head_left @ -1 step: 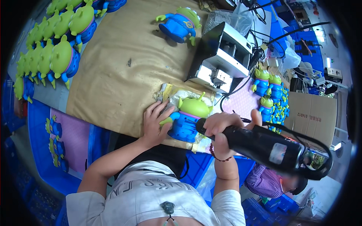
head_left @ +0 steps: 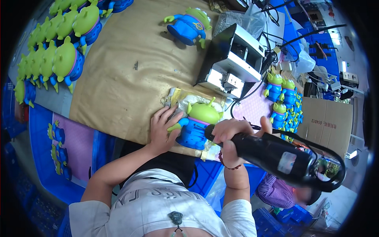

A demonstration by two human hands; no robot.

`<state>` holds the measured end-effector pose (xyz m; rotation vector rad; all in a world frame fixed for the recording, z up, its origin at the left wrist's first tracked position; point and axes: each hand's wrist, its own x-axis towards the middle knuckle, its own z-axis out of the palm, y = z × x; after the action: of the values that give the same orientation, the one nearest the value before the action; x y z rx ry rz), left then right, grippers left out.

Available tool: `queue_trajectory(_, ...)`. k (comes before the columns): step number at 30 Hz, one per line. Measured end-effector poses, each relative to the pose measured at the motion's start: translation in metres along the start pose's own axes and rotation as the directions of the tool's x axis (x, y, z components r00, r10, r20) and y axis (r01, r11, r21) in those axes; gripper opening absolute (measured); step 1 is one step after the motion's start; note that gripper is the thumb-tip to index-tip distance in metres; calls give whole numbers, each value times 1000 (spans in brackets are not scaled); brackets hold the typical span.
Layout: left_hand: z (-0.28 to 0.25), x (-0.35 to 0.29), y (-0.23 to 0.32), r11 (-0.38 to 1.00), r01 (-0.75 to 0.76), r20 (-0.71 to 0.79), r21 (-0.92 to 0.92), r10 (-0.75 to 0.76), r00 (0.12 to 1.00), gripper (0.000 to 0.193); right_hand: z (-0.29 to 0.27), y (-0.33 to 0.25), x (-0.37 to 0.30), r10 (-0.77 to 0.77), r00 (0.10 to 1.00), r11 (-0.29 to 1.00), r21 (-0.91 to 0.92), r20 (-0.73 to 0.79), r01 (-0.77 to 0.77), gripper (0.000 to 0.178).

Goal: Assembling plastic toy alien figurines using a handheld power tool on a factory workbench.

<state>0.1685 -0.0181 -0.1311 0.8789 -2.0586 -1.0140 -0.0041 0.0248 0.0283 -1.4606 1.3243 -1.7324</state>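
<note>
A green and blue alien toy figure (head_left: 203,112) lies with its blue back up, screw holes showing, on a padded rest (head_left: 179,103) covered with plastic and yellow tape. My left hand (head_left: 161,128) grips it from the left, fingers and thumb around its green arm. Wrapped in my right hand (head_left: 233,136) is a black electric screwdriver (head_left: 272,156), tilted, its nose against the right side of the figure's back. The contact between tip and screw hole is hidden.
Alien figures stand in rows (head_left: 47,59) at the far left, and one figure (head_left: 187,27) lies at the back. Beyond the rest is a black and white machine (head_left: 233,59) with cables. More figures (head_left: 278,94) and a carton (head_left: 325,122) are right; a blue bin (head_left: 43,154) is left.
The screwdriver's rear end has dropped very slightly. Both hands and the toy figure stay in place.
</note>
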Motion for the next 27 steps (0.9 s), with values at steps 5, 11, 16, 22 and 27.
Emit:
queue_trajectory(5,2,0,-4,1000,-16,-10,24,16,1000,49,-3,34,-3,-172,953,981,-47,250,189,77)
queue_trajectory(11,1,0,-3,998,-3,14,57,2,1000,51,6,46,-7,-313,941,938,200,129,285,83)
queue_trajectory(16,3,0,-6,999,30,11,42,-31,999,51,10,44,-5,-258,943,953,217,211,212,80)
queue_trajectory(22,1,2,-6,998,19,-28,-59,-20,999,46,12,43,-1,-259,943,953,214,207,214,78)
queue_trajectory(27,1,-1,-9,993,-22,-58,-115,15,998,44,16,46,-3,-291,946,940,230,147,253,84)
